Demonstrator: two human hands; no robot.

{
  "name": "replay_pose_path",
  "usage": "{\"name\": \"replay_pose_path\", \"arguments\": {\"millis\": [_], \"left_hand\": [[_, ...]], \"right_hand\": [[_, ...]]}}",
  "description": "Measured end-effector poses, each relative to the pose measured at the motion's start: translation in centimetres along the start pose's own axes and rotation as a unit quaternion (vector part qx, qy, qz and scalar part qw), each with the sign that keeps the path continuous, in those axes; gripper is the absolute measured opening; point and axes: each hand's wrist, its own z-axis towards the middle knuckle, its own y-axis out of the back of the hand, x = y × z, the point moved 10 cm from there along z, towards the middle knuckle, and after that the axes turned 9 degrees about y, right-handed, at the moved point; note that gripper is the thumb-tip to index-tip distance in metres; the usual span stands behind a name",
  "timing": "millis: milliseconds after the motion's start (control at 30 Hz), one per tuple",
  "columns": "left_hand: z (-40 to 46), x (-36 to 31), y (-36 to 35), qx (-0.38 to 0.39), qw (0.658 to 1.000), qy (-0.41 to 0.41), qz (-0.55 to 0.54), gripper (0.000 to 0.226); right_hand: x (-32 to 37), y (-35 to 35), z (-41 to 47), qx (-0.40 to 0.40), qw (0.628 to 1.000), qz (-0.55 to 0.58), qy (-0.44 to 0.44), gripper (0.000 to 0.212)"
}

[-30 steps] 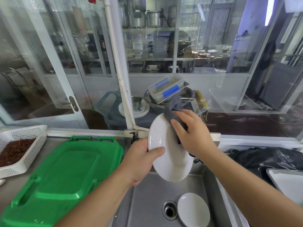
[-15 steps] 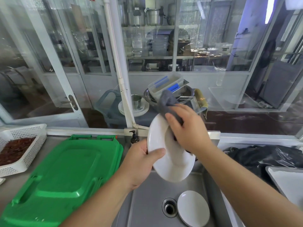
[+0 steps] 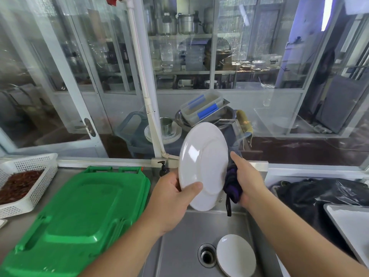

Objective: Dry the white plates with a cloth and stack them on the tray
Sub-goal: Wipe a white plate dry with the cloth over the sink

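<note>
Plate [image 3: 203,164] between left hand [image 3: 171,196] and cloth [image 3: 231,182]

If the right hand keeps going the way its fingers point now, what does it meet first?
The right hand, gripping the dark cloth, points up and left at the white plate held by the left hand. It would likely meet the plate's far side first; depth there is unclear.

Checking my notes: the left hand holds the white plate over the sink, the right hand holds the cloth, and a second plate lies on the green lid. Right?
Not quite. In the head view the second plate lies in the sink beside the drain, not on the green lid. The rest stands: left hand holds the white plate, right hand the cloth.
</note>
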Motion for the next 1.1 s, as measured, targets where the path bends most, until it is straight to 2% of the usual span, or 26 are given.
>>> {"name": "replay_pose_path", "arguments": {"millis": [100, 200, 267, 400, 533, 633, 733, 867, 967, 1100], "left_hand": [[0.4, -0.3, 0.1, 0.037, 0.997, 0.033, -0.057, 0.037], [1.2, -0.4, 0.7, 0.059, 0.981, 0.114, -0.144, 0.022], [1.7, -0.5, 0.9, 0.063, 0.977, 0.155, -0.132, 0.017], [2.1, -1.7, 0.8, 0.08, 0.984, 0.133, -0.084, 0.024], [2.3, -2.2, 0.3, 0.051, 0.994, 0.064, -0.076, 0.022], [2.0, -2.7, 0.3, 0.001, 0.999, 0.0, -0.033, 0.025], [1.8, -2.8, 0.2, -0.033, 0.999, -0.041, 0.006, 0.02], [2.2, -1.0, 0.2, -0.072, 0.997, -0.035, 0.015, 0.038], [2.3, 0.0, -0.4, -0.062, 0.998, -0.017, 0.006, 0.036], [2.3, 0.2, -0.6, -0.03, 0.997, 0.008, -0.07, 0.055]], "right_hand": [[2.7, -0.1, 0.3, 0.018, 0.994, -0.07, 0.08, 0.021], [5.2, -1.2, 0.3, 0.068, 0.977, -0.146, 0.14, 0.02], [6.9, -2.4, 0.1, 0.096, 0.958, -0.203, 0.178, 0.02], [9.0, -3.7, 0.2, 0.106, 0.938, -0.24, 0.225, 0.023], [8.1, -3.2, 0.9, 0.087, 0.956, -0.207, 0.186, 0.032], [4.8, -2.1, 1.1, 0.074, 0.977, -0.167, 0.111, 0.023], [0.8, -1.1, 0.3, 0.036, 0.993, -0.106, 0.04, 0.026], [-3.5, -1.1, -1.5, 0.012, 1.0, -0.026, -0.012, 0.03], [-4.6, -0.8, -1.6, -0.005, 0.999, 0.022, -0.027, 0.035], [-2.3, -0.4, -0.5, -0.005, 1.0, -0.011, 0.023, 0.015]]}}
